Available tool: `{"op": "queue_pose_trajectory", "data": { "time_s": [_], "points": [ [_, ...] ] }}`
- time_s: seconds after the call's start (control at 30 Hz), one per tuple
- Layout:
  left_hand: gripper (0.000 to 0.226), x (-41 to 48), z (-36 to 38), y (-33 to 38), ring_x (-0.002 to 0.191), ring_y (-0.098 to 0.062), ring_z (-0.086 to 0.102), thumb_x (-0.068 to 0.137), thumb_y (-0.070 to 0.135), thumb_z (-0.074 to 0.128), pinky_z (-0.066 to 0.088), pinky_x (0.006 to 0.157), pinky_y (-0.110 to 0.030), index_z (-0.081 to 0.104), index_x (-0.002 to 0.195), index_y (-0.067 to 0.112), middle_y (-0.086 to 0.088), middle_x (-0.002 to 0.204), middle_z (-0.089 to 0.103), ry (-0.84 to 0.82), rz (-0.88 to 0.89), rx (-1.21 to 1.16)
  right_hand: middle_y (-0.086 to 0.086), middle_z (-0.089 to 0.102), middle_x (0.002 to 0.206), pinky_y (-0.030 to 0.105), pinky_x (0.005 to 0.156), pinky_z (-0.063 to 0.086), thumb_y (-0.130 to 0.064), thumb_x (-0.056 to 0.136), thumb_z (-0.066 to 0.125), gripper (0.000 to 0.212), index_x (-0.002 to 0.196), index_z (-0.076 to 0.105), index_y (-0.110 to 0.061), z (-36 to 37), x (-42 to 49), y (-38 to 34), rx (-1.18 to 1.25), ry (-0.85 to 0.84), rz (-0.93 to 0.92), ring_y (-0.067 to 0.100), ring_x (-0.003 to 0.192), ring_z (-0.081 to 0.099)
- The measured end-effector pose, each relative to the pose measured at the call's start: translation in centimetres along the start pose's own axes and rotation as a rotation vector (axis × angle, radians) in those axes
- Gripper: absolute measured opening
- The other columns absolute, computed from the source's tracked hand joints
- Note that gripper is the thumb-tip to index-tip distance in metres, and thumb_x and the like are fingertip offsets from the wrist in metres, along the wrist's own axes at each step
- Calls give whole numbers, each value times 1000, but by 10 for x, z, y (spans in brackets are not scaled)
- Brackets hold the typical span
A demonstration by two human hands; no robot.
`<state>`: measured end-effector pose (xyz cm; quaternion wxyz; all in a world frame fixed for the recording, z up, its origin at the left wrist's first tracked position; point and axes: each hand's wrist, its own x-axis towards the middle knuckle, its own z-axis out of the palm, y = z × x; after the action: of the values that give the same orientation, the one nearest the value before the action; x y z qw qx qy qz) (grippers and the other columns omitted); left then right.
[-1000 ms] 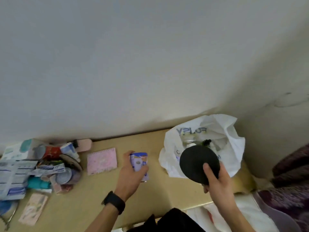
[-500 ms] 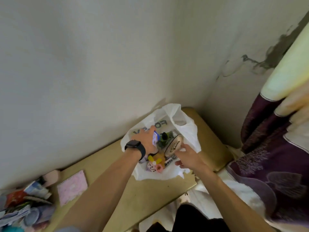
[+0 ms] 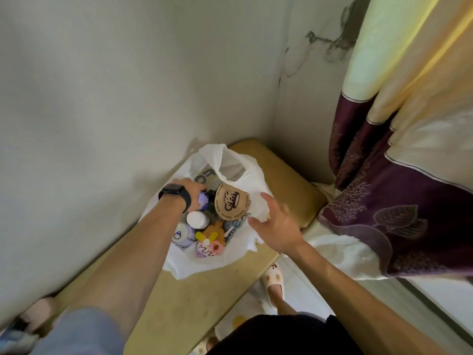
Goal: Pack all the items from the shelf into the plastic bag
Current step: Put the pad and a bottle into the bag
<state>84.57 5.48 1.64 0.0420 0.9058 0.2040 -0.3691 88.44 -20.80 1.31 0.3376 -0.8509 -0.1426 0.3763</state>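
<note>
A white plastic bag (image 3: 231, 163) stands open on the tan shelf (image 3: 199, 298) in the corner. My left hand (image 3: 190, 188), with a black watch on the wrist, reaches into the bag's mouth and is closed around a small purple and blue packet (image 3: 203, 201). My right hand (image 3: 277, 228) hovers with spread fingers at the bag's right rim, holding nothing. Inside the bag lie a round brown disc with a cup drawing (image 3: 231, 204), a white cap (image 3: 196, 219), a round lilac tin (image 3: 181, 235) and small colourful toys (image 3: 210, 243).
Grey walls meet in a corner behind the bag. A purple and cream curtain (image 3: 399, 155) hangs at the right. Blurred items (image 3: 33, 316) lie at the shelf's far left. Below the shelf's front edge are a slippered foot (image 3: 273, 280) and a pale floor.
My left hand carried the purple packet from the shelf into the bag. My right hand let go of the round disc, which now lies in the bag, brown side up. The view swung right.
</note>
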Motion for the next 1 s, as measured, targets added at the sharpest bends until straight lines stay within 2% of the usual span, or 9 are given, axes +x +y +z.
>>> {"op": "queue_pose_trajectory", "data": {
  "time_s": [0.1,0.23,0.37,0.53,0.67,0.77,0.87,0.93,1.0],
  "points": [
    [50,7,4,0,120,-27,56,87,26,66,43,98,-29,51,135,23,-5,134,57,-79,29,25,2,10,156,32,62,56,-54,81,69,94,150,8,-38,3,5,-19,-213,219,-134,24,93,62],
    [39,4,19,-14,107,-31,61,76,34,69,52,89,-36,60,114,31,-7,119,64,-34,7,77,3,-9,162,39,70,60,-48,85,70,91,149,4,-47,7,30,-32,-467,198,-240,33,111,60],
    [36,3,29,-21,101,-34,62,86,26,60,53,86,-35,63,121,32,-11,118,58,33,-20,139,6,5,159,38,68,59,-37,96,57,56,142,26,-42,5,49,-32,-568,190,-228,30,99,63],
    [30,0,36,-36,102,-36,59,93,30,52,51,83,-36,63,121,25,-15,117,59,97,7,-41,5,5,162,32,59,59,-38,96,55,78,151,1,-45,1,49,-28,-528,176,-223,25,80,66],
    [22,-22,42,-45,101,-32,58,92,25,53,49,81,-37,63,111,23,-10,110,61,107,22,-183,-7,11,161,30,59,61,-35,97,54,71,151,9,-46,6,27,-29,-338,159,-351,17,92,66],
    [17,-58,42,-48,98,-27,60,90,20,55,51,82,-37,66,102,26,-6,111,65,142,-9,-396,-10,29,155,30,58,60,-30,95,58,64,150,27,-42,16,3,-38,-222,197,-519,10,84,66],
    [27,-106,37,-46,102,-19,63,92,20,56,51,89,-34,68,115,27,4,119,66,350,-87,-697,-10,45,145,27,72,60,-25,93,62,57,144,41,-38,31,-22,-51,-123,158,-627,6,99,62],
    [26,-143,43,-45,100,-11,63,93,21,56,49,85,-26,68,114,30,11,116,66,494,-144,-846,-9,53,137,13,87,50,-19,93,63,51,141,49,-32,46,-35,-63,-93,110,-699,1,110,54],
    [24,-180,61,-48,95,-3,62,94,21,55,46,82,-17,69,108,35,20,106,65,577,-201,-937,-11,56,131,6,89,42,-18,94,61,45,137,54,-29,66,-45,-77,-106,23,-742,0,113,51]
  ]
}}
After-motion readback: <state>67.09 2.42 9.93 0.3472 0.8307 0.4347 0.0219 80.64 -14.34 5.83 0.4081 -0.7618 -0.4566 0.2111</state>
